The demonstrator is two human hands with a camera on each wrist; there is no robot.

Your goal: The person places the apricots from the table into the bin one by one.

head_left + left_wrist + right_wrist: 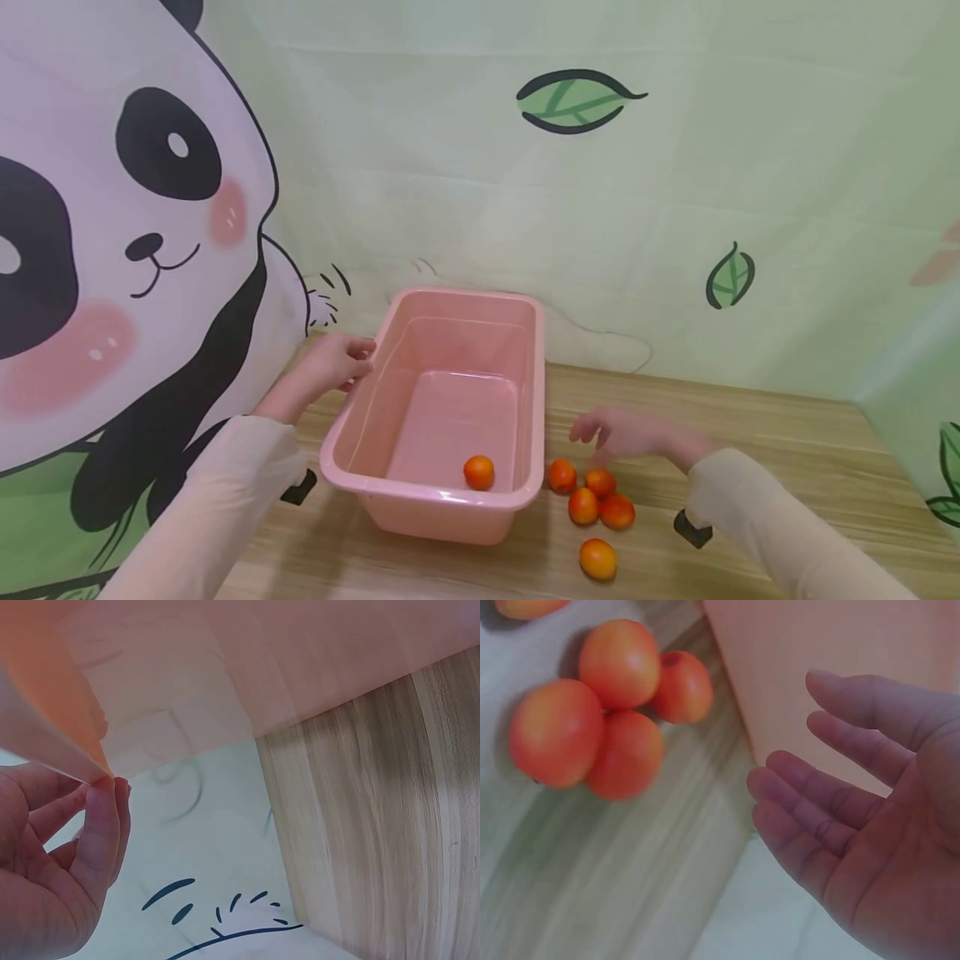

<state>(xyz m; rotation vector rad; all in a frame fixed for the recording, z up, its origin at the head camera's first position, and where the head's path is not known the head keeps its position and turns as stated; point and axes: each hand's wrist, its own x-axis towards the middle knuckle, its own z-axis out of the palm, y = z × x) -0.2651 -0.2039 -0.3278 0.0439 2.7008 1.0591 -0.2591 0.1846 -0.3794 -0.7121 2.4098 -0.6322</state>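
A pink plastic basin (442, 517) stands on the wooden table, with one round orange-red fruit (478, 472) lying inside toward its near end. My left hand (339, 363) pinches the basin's left rim between thumb and fingers, as the left wrist view shows at the hand (71, 847). To the right of the basin, my right hand (626, 433) hovers with relaxed, spread fingers and an empty palm (900, 847). Just in front of it, several similar fruits (583, 506) sit in a tight cluster. A single fruit (597, 559) lies apart, nearer to me.
The wooden table (787, 467) extends to the right and meets a pale green cloth backdrop (450, 167) behind the basin. A large panda (172, 250) is printed on the cloth at left, with leaves elsewhere. Dark straps or mounts show at both sleeves.
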